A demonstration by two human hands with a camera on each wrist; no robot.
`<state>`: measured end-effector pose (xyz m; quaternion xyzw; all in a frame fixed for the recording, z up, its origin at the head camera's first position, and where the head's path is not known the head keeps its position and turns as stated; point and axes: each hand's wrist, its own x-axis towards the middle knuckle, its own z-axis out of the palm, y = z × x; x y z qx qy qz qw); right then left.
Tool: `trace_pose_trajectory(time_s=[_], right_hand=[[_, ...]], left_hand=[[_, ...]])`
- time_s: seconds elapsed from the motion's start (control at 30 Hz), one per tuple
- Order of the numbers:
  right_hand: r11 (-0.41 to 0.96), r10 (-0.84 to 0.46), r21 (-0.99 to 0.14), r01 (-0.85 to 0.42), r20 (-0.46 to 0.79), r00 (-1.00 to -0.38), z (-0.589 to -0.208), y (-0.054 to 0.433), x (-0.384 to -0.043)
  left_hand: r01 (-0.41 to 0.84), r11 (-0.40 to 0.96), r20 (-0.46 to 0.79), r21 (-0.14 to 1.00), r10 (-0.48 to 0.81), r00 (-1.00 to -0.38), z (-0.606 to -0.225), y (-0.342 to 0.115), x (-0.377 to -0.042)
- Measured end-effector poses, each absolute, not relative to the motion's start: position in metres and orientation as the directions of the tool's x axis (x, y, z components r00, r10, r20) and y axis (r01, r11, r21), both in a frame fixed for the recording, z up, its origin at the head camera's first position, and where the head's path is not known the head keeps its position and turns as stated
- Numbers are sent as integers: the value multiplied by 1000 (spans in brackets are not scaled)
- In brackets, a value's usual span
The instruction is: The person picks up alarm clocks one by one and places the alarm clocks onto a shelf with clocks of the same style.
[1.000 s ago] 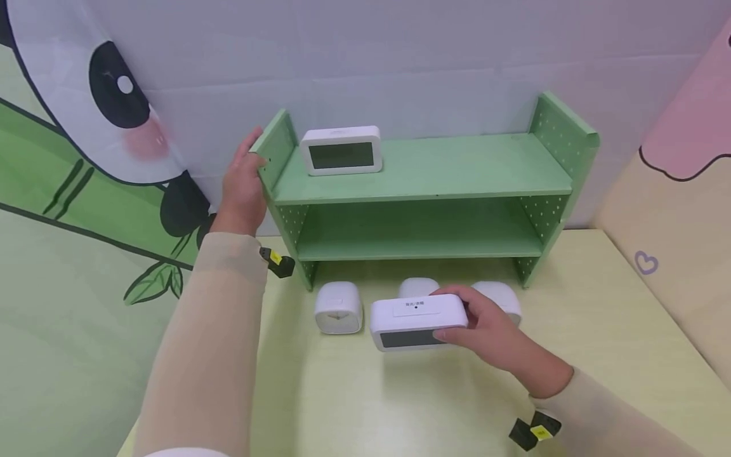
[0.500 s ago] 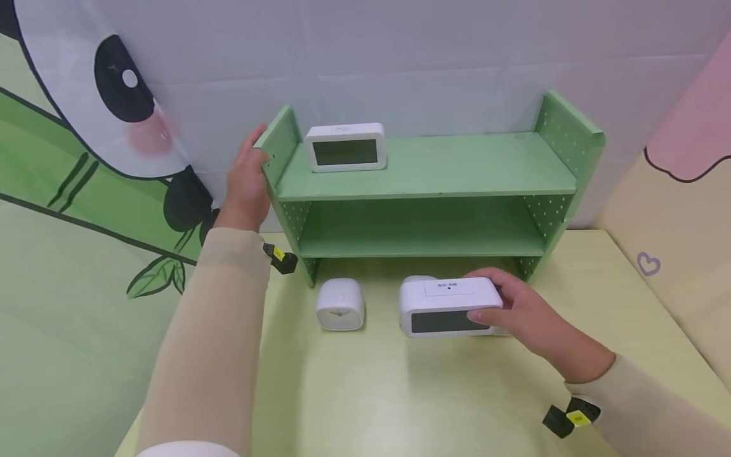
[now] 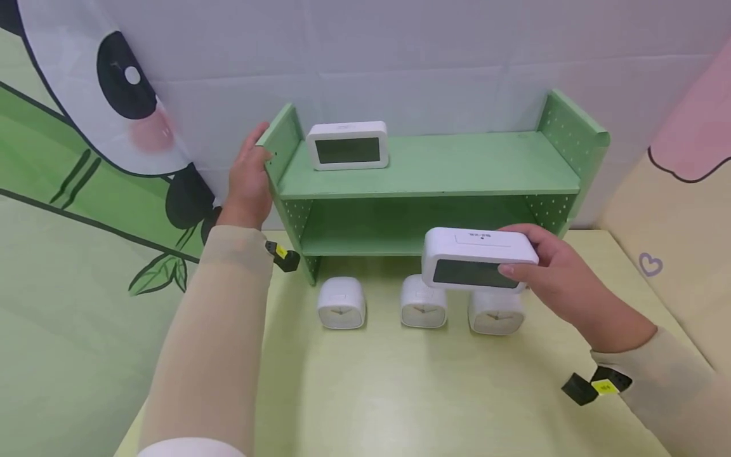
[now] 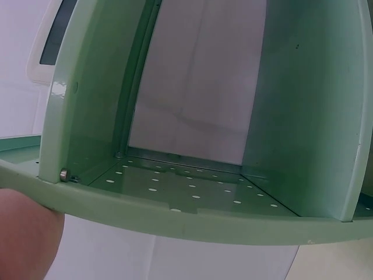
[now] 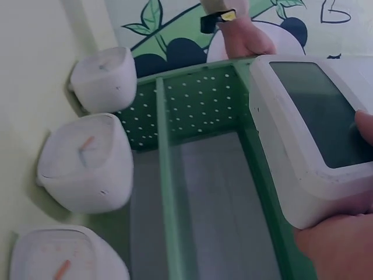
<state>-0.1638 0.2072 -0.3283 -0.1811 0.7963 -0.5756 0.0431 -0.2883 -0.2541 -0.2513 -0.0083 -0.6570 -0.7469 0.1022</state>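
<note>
My right hand (image 3: 562,282) grips the right end of a white digital clock (image 3: 476,246), thumb on its dark screen. The clock is in the air before the lower level of a green two-tier shelf (image 3: 457,165). In the right wrist view, the held clock (image 5: 315,116) fills the right side. My left hand (image 3: 247,187) holds the top of the shelf's left side panel, its thumb over the edge; the left wrist view shows part of that thumb (image 4: 26,233). A second white digital clock (image 3: 348,149) stands at the left of the top level.
Three small white analog clocks stand in a row on the pale table (image 3: 354,393) before the shelf: a left one (image 3: 341,301), a middle one (image 3: 423,308) and a right one (image 3: 495,316), its top partly behind the held clock. A printed cloth wall (image 3: 428,57) rises behind the shelf.
My right hand has carried the digital clock up and to the right, from low over the table to the height of the lower shelf level. The left hand keeps its hold on the side panel.
</note>
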Motion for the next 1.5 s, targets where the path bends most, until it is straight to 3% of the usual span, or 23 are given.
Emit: trace_pose_trajectory(time_s=[0.4,0.8,1.03,1.33,1.5], right_hand=[[-124,-386,-957,-260,288,-876,-290,222,-200],[112,-318,-956,-271,224,-921,-253,229,-229],[362,-263,-873,-326,240,-935,-241,228,-248],[354,-234,-894,-276,201,-951,-222,213,-266],[273,-265,-924,-270,197,-944,-222,207,-275]], left_hand=[[161,-92,146,983,-149,-978,-252,-255,-288],[166,-115,149,979,-144,-978,-253,-256,-290],[178,-115,161,977,-147,-976,-254,-256,-292],[184,-123,166,975,-139,-976,-253,-257,-292],[179,-109,163,978,-139,-977,-253,-255,-291]])
